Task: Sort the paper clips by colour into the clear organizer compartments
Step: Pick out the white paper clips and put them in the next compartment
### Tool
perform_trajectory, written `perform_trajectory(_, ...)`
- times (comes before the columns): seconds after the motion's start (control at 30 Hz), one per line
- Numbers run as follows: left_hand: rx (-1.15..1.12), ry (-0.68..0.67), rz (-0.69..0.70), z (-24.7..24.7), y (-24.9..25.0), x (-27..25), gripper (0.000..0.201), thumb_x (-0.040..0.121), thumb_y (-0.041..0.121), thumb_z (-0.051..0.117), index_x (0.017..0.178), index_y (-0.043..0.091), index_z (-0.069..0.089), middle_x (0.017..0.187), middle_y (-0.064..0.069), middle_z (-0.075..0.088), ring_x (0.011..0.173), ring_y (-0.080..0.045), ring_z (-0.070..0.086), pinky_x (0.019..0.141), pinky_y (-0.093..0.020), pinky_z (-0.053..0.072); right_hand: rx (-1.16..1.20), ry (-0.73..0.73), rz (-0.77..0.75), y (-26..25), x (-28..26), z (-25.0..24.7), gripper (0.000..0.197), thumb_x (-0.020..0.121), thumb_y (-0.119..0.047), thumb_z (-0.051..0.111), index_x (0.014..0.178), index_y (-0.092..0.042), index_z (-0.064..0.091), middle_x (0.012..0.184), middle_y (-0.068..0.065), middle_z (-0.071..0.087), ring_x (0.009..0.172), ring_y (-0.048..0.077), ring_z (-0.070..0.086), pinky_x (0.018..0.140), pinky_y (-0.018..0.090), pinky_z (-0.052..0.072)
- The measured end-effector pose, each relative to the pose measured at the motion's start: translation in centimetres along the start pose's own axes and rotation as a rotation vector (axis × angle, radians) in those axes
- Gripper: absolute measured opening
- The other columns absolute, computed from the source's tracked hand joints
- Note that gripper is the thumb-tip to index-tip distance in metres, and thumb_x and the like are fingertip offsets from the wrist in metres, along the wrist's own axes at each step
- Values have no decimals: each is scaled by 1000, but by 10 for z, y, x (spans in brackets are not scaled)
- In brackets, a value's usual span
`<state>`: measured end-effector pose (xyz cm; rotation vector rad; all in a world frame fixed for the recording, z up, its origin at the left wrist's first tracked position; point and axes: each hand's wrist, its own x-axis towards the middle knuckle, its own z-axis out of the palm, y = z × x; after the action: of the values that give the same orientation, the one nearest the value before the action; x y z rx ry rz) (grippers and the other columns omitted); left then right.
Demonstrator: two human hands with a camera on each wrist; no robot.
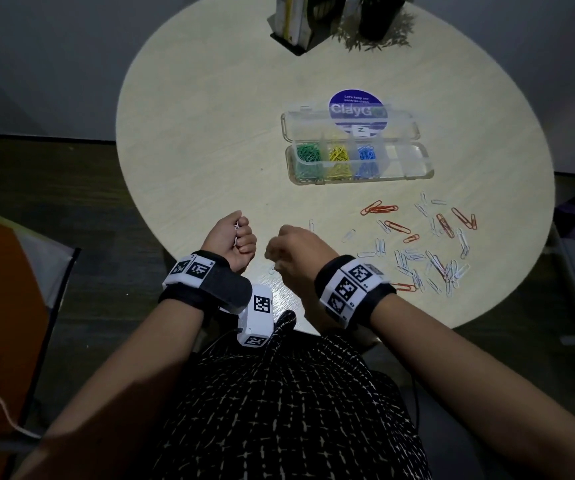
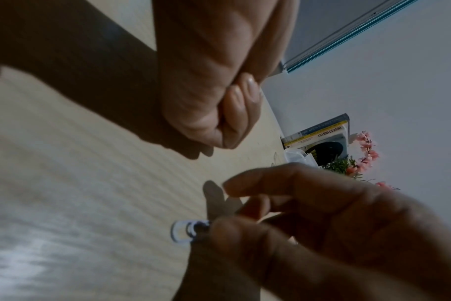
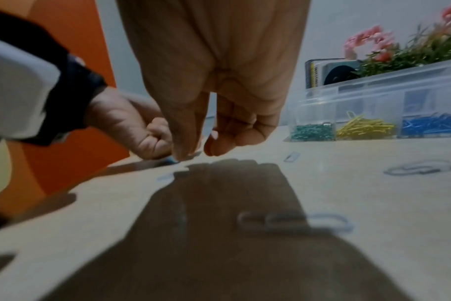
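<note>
Round pale wood table; person seated at its near edge, both wrists strapped with marker bands.

Left hand near the table edge, curled into a fist, thumb side up; white paper clips poke out between the curled fingers, so it holds a small bunch of them.

Right hand just beside the left, apart from it, knuckles up, fingers bent downward over the table; the left wrist view shows its thumb and fingertips pinching one white clip low over the wood; whether that clip touches the table I cannot tell.

Clear organizer further out and to the right, lid folded open behind it; a round blue sticker shows through the lid. Compartments from the left: green clips; yellow clips; blue clips; the right-hand compartments look clear, contents too faint to tell.

Loose clips scattered on the table right of the hands, between the organizer and the near edge; mostly white, some red mixed in; a few white ones lie close to the right hand.

Far edge of the table: books in a black stand; a potted plant beside it, pink flowers in the wrist views.
</note>
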<state>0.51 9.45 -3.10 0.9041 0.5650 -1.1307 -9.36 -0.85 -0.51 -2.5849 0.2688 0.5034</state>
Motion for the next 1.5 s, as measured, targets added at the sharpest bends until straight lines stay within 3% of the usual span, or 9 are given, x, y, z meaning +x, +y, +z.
perform_trajectory(0.27, 48, 35, 32, 1, -4, 1, 39, 102, 27, 30, 64, 17, 36, 29, 6, 31, 22, -4, 29, 27, -12, 20, -156, 79, 31, -2, -16, 22, 13, 85, -4, 50, 96, -9, 57, 103, 10, 61, 98, 30, 54, 75, 32, 36)
perform_trajectory(0.43, 74, 37, 33, 3, -7, 3, 38, 101, 24, 30, 64, 17, 36, 29, 6, 33, 22, -4, 29, 27, -11, 21, 311, 357, 458, 15, -6, -7, 19, 90, -11, 57, 108, -7, 58, 109, 10, 63, 99, 23, 56, 83, 26, 42)
perform_trajectory(0.6, 98, 51, 38, 5, -10, 3, 38, 101, 24, 30, 64, 17, 38, 31, 8, 34, 23, -5, 30, 29, -8, 22, 345, 347, 666, 21, 14, -21, 24, 91, -12, 55, 112, -2, 55, 121, 20, 57, 113, 37, 53, 93, 37, 43)
perform_trajectory(0.97, 84, 81, 80, 9, -13, 3, 37, 101, 21, 29, 70, 10, 45, 35, 3, 47, 27, -8, 47, 33, -8, 35, -234, 264, 403, 13, 10, -2, 32, 86, -9, 55, 117, -3, 48, 123, 16, 55, 117, 34, 48, 96, 39, 38)
perform_trajectory(1.13, 22, 16, 88, 22, -23, 4, 42, 103, 22, 25, 79, 1, 52, 63, -12, 63, 69, -20, 59, 54, -20, 53, 223, 376, 393, 2, -3, -17, 17, 86, -9, 55, 103, -4, 58, 108, 18, 64, 105, 35, 56, 86, 35, 44)
perform_trajectory(1.23, -96, -98, 25, 26, -33, 8, 48, 102, 28, 22, 83, -3, 52, 77, -18, 60, 70, -20, 55, 69, -28, 48, 456, 409, 326, -10, -11, -21, 10, 83, -9, 59, 90, -5, 65, 98, 16, 67, 97, 30, 59, 82, 30, 46)
perform_trajectory(1.3, -26, -66, -10, 29, -36, 10, 47, 102, 30, 23, 78, 1, 52, 62, -13, 63, 51, -17, 59, 53, -21, 49, 517, 460, 332, -4, -19, -28, 9, 83, -9, 62, 89, -4, 67, 95, 13, 69, 89, 23, 59, 73, 20, 40)
perform_trajectory(1.43, 168, -35, -104, 34, -36, 5, 45, 100, 29, 29, 57, 17, 36, 32, 6, 34, 23, -6, 30, 26, -13, 19, 554, 566, 432, 37, -43, -36, 9, 86, -6, 62, 92, -1, 65, 94, 13, 69, 71, 12, 56, 49, 10, 39)
perform_trajectory(1.5, 155, -49, -135, 32, -37, 5, 60, 99, 29, 31, 42, 17, 41, 31, 6, 29, 22, -6, 25, 25, -15, 14, 504, 499, 460, 54, -54, -28, 8, 86, -5, 61, 93, -3, 65, 95, 11, 67, 71, 10, 57, 62, 6, 47)
